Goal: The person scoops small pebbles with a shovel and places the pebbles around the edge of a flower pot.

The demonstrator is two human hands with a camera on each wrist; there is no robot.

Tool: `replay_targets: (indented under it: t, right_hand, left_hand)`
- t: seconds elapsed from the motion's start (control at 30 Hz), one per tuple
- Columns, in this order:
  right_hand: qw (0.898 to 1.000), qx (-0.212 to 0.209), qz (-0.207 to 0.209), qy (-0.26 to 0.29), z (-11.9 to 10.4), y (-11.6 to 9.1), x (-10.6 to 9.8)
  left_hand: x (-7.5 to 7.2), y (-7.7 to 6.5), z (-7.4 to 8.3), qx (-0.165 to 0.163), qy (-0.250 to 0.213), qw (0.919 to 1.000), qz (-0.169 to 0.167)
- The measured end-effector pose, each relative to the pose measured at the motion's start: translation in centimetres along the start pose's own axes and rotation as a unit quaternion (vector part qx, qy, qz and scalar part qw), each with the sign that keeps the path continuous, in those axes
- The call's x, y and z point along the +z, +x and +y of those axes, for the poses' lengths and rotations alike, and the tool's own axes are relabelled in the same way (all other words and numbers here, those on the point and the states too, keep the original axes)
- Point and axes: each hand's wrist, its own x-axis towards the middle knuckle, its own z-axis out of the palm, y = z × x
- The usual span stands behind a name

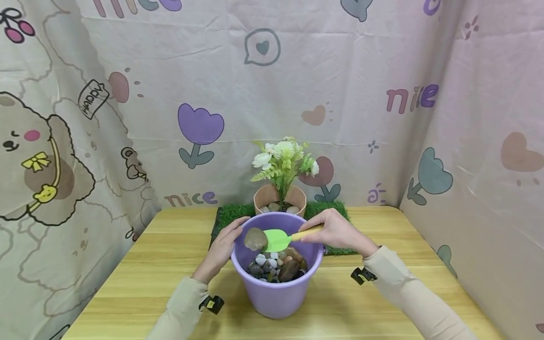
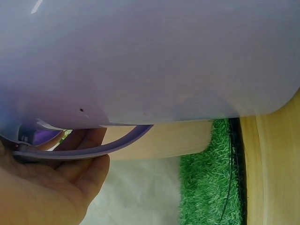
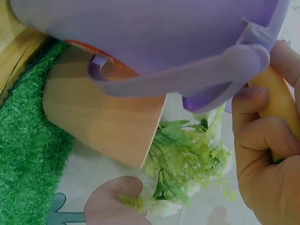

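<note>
right hand is gripping the shovel, left hand resting straight-fingered against the bucket that's partly blocking the flowerpot beyond both.

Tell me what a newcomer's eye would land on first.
Likely the purple bucket on the table, stones inside it. Next, the bright green shovel over the bucket, its yellow handle in the right hand. Behind the bucket, white flowers rise from a pot.

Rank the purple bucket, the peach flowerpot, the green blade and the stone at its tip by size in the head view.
1. Purple bucket
2. Peach flowerpot, partly hidden
3. Green blade and stone: too alike to rank
</note>
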Motion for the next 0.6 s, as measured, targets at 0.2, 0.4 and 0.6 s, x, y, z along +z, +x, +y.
replay_targets:
  t: [0.2,0.4,0.6]
  right_hand:
    - [1.000,0.006,-0.003,-0.003,0.6,-0.4,-0.5]
    - [1.000,0.017,0.006,0.006,1.3,-0.7,-1.1]
    - [1.000,0.025,0.015,0.000,1.5,-0.8,-1.7]
  left_hand:
    - [0.0,-0.1,-0.1,-0.004,0.000,1.0000,0.000]
    - [0.0,-0.1,-0.1,-0.005,-0.002,1.0000,-0.004]
    - [-0.1,0.0,0.0,-0.003,-0.004,1.0000,-0.003]
